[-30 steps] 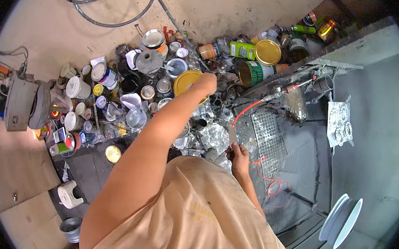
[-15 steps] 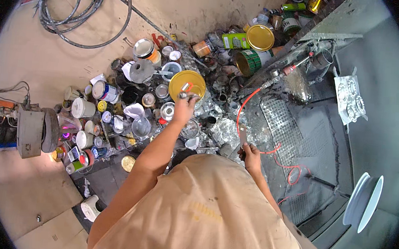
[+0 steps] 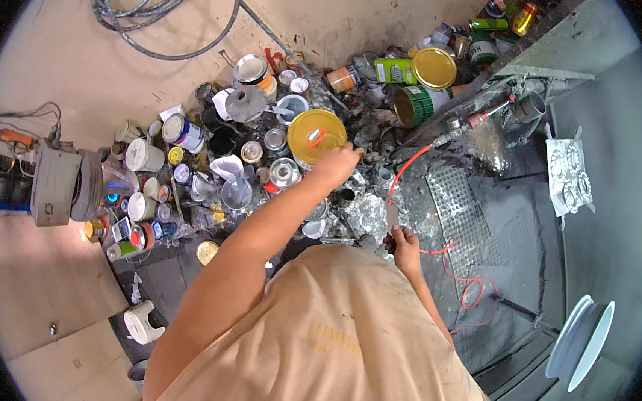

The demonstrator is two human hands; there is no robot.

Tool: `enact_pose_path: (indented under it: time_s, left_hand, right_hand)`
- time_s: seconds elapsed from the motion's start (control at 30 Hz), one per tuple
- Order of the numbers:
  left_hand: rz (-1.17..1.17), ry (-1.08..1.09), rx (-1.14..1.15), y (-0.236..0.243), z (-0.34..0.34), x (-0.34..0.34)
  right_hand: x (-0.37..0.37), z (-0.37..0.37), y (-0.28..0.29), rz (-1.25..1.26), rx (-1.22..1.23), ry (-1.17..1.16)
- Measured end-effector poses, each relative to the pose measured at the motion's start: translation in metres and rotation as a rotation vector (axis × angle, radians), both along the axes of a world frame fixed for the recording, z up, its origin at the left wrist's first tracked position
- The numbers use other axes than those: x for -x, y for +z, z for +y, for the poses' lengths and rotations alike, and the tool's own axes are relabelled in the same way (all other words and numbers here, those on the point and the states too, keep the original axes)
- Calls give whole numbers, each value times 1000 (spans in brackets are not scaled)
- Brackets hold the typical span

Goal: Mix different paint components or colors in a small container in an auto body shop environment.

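My left hand (image 3: pixel 339 163) reaches forward to the right edge of a round gold lid (image 3: pixel 304 149), fingers curled together; what they hold, if anything, is too small to make out. On the lid lies a small orange-red and white object (image 3: pixel 315 136). Close to my body, my right hand (image 3: pixel 406 251) is closed round the dark handle of a putty knife (image 3: pixel 393 214), its flat grey blade pointing away from me. Paint cans and tubs crowd around the lid, among them an open tin (image 3: pixel 284 173), a clear cup (image 3: pixel 236 193) and a grey-filled white tub (image 3: pixel 292 109).
An orange-red hose (image 3: pixel 408 167) runs from a fitting and curls over the dirty floor near a textured metal plate (image 3: pixel 453 199). A white wheel rim (image 3: pixel 580 343) and a silver casting (image 3: pixel 568 175) stand at the right. A coiled cable (image 3: pixel 234 13) hangs at the upper left wall.
My left hand has moved right, from over the gold lid to its right edge, uncovering the orange-red and white object. My right hand keeps the putty knife in nearly the same place. The view has shifted slightly.
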State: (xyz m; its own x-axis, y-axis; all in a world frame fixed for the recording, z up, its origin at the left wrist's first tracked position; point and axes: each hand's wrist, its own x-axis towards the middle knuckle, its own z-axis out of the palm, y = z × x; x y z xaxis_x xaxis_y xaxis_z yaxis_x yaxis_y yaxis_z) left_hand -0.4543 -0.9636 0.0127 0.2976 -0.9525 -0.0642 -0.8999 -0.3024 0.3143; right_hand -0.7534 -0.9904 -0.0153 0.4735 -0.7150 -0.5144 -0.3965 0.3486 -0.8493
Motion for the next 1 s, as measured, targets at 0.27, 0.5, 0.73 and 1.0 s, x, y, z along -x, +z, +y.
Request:
enact_pose_path:
  time_s: [0.27, 0.5, 0.73, 1.0]
  left_hand:
    - [282, 149, 350, 6, -8, -36]
    - [255, 507, 549, 5, 23, -129]
    - [327, 642, 488, -20, 49, -157]
    - [384, 569, 525, -48, 48, -176]
  right_hand:
    - [-7, 9, 18, -49, -36, -57]
    - [-11, 8, 21, -22, -33, -37]
    - [-32, 9, 30, -46, 62, 42]
    - [-109, 8, 75, -110, 145, 163]
